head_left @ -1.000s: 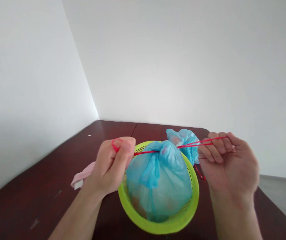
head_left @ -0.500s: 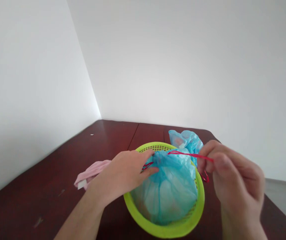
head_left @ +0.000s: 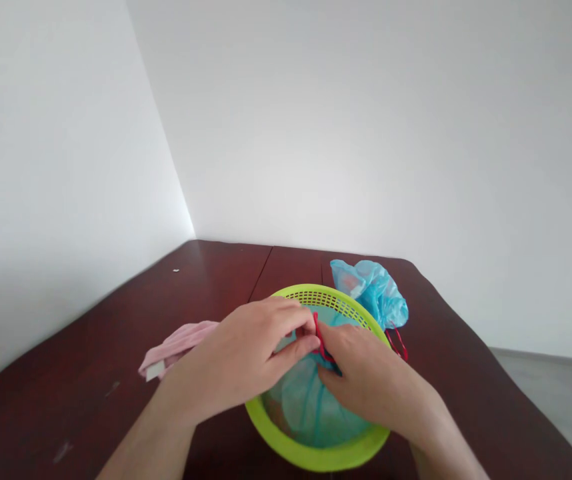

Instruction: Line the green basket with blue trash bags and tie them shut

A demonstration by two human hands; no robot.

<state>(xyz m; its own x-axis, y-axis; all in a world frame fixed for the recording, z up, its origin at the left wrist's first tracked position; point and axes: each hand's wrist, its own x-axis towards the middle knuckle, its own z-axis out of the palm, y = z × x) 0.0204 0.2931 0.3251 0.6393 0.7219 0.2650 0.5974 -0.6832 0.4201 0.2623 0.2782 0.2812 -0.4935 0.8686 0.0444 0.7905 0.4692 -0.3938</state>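
Note:
A translucent blue plastic bag (head_left: 311, 407) sits inside a lime-green basket (head_left: 316, 460) with a perforated wall. Its contents show only as pale shapes. Over the basket, my left hand (head_left: 261, 340) pinches the red drawstring (head_left: 317, 330) between thumb and fingers. My right hand (head_left: 361, 367) meets it from the other side, with its fingers closed around the bag's gathered neck. Both hands hide most of the neck and part of the string.
Behind the basket to the right lies a second blue bag (head_left: 373, 290) with red string hanging from it. A folded pink cloth (head_left: 181, 343) with a white tag rests left of the basket. All stand on a dark red table (head_left: 91, 373) against white walls.
My right hand has come in from the right, where it held the red string stretched out, to the bag's neck beside my left hand. The string is now bunched between both hands.

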